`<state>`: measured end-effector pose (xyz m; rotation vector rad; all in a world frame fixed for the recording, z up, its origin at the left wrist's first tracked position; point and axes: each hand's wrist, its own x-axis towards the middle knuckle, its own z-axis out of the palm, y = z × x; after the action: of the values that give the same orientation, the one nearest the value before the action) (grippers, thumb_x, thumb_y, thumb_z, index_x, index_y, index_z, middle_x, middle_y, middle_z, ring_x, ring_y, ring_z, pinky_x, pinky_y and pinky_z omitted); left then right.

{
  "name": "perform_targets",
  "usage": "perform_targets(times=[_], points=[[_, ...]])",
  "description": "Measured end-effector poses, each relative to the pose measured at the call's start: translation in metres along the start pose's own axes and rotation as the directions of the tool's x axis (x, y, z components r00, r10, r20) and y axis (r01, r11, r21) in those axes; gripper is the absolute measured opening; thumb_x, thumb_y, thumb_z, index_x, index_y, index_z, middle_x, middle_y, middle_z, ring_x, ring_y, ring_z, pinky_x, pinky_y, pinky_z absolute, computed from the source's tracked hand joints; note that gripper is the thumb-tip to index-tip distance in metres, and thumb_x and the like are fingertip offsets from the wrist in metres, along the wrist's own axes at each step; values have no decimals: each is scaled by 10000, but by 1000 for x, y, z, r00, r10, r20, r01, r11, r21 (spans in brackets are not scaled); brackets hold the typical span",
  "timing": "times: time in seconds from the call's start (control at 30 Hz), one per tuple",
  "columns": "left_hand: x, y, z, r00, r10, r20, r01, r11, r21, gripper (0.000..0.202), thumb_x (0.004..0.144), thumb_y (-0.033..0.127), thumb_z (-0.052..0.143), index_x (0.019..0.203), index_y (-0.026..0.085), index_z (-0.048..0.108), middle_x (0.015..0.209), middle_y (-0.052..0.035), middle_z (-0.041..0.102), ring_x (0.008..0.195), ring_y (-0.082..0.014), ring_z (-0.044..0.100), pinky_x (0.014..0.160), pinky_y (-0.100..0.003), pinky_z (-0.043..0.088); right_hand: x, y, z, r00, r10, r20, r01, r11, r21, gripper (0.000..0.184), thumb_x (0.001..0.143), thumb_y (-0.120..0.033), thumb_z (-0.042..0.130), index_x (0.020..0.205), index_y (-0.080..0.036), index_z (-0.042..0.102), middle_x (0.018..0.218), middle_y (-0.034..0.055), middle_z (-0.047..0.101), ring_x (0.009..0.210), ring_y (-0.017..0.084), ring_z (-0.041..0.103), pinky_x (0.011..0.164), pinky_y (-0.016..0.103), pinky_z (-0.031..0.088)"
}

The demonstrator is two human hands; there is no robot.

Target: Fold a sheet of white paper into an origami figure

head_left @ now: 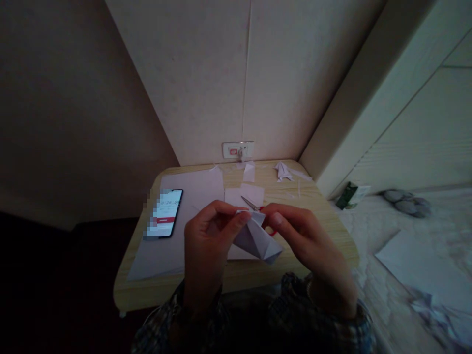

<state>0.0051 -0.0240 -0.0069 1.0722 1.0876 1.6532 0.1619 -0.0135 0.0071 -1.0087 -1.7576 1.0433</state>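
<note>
A folded piece of white paper is held up over the near part of the small table, its creased flaps spreading downward. My left hand pinches its upper left corner between thumb and fingers. At the upper right edge of the same paper, my right hand is closed, thumb against fingers. Behind the hands lie scissors with red handles, partly hidden by the paper and my right hand. Beneath them are white paper sheets.
A lit phone rests on large white sheets at the table's left. Toward the back lie a folded paper figure and paper scraps. A wall socket sits behind the table. At right, more paper lies on a bed.
</note>
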Motion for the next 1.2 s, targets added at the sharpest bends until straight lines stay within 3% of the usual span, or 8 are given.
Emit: perform_targets(times=[0.17,0.33,0.43,0.6,0.73,0.83,1.03,1.2], points=[[0,-3,1,999,-48,-8,47,997,-64,136,744,153,765,662,223,682,632,63,695,602,-84,626,549,-147,484,-4,0,-4,995,64,82,-65,998,12,155,879,-342,632,798,-216,673,754,5,692,720,166,635,593,245,483],[7,-2,-5,982,-137,132,145,988,-48,140,692,98,788,681,207,700,668,44,716,656,-97,662,593,-150,513,-5,-3,-5,983,92,-159,-104,992,-72,134,823,-286,664,720,-203,645,646,-13,630,605,148,565,521,242,415],[10,1,-13,932,-216,291,223,975,8,151,687,84,780,755,207,725,722,26,739,704,-122,685,630,-177,537,-4,-3,-6,969,92,-227,-108,993,-56,117,801,-292,689,736,-199,657,643,-17,629,570,138,535,491,240,383],[11,8,-16,821,-354,449,285,934,215,62,730,138,754,757,192,765,704,25,737,666,-117,657,626,-180,504,-3,-1,-6,987,67,-145,-79,994,-77,109,790,-295,722,751,-207,671,719,0,693,668,169,609,582,263,441],[10,13,-14,861,-301,411,226,949,222,92,716,124,754,673,200,782,577,56,687,542,-76,575,527,-144,439,-4,-1,-4,996,27,-80,-31,998,-54,88,802,-299,728,821,-225,684,780,-4,708,744,177,644,652,273,479],[10,10,-15,908,-228,352,189,972,141,162,706,85,739,636,225,782,578,68,705,542,-69,595,535,-127,451,-5,-1,-1,977,-38,-208,47,998,42,149,811,-279,717,947,-253,660,899,-3,693,852,171,649,706,264,503],[8,-1,-14,971,-116,209,103,992,71,197,681,71,761,646,264,781,623,89,736,613,-69,641,593,-110,472,-6,1,1,866,-110,-488,174,981,88,230,856,-315,666,1073,-287,598,1080,32,648,999,184,631,789,285,529],[4,-4,-9,990,-40,134,33,998,48,186,717,83,742,680,264,768,635,97,721,618,-64,630,589,-110,468,-2,0,3,955,-32,-294,85,982,168,172,813,-356,704,933,-267,619,861,-2,680,774,169,659,602,250,515]])
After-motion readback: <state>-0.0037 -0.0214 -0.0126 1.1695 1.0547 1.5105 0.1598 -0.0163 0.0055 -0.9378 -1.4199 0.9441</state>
